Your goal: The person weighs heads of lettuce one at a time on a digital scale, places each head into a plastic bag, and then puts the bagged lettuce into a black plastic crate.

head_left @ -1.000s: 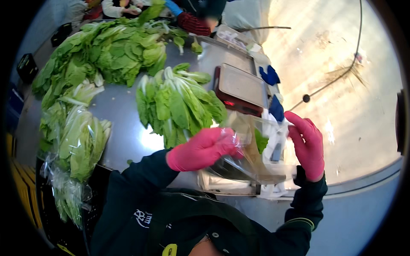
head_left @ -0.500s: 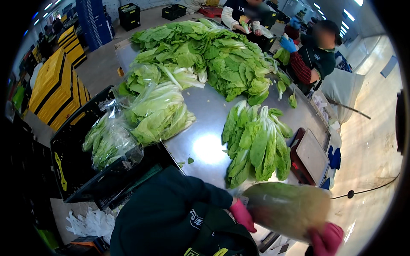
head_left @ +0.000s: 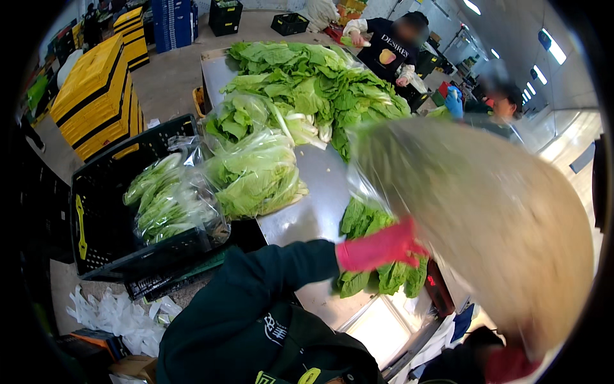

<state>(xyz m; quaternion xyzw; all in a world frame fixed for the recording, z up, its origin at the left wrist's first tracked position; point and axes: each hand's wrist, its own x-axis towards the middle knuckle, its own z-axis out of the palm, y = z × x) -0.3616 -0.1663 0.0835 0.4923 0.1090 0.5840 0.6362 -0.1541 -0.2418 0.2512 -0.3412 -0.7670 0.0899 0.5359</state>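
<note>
Counts: gloved hands 2, left hand [head_left: 377,248] plus right hand [head_left: 510,366]. Big clear bag [head_left: 480,211], 1. Bagged greens [head_left: 256,173], at least 2, maybe 3; film glare blurs the split. Loose leaf heap [head_left: 307,83], 1. Near bunch [head_left: 368,281], 1. Steel table [head_left: 316,214], 1. Scale [head_left: 439,288], 1. Black crate holding greens [head_left: 160,256], 1. Dark crates on far floor [head_left: 225,18], 2. Yellow stacks [head_left: 89,96], 2. People across the table [head_left: 390,51], 2.

A large transparent bag [head_left: 492,211] is blocking the right of the frame, while a strip of metal tabletop [head_left: 313,211] is leaving passage at center; bagged greens [head_left: 256,176] and heaped leaves [head_left: 307,86] are hemming it left and top, a dark left sleeve [head_left: 297,272] crossing below.
</note>
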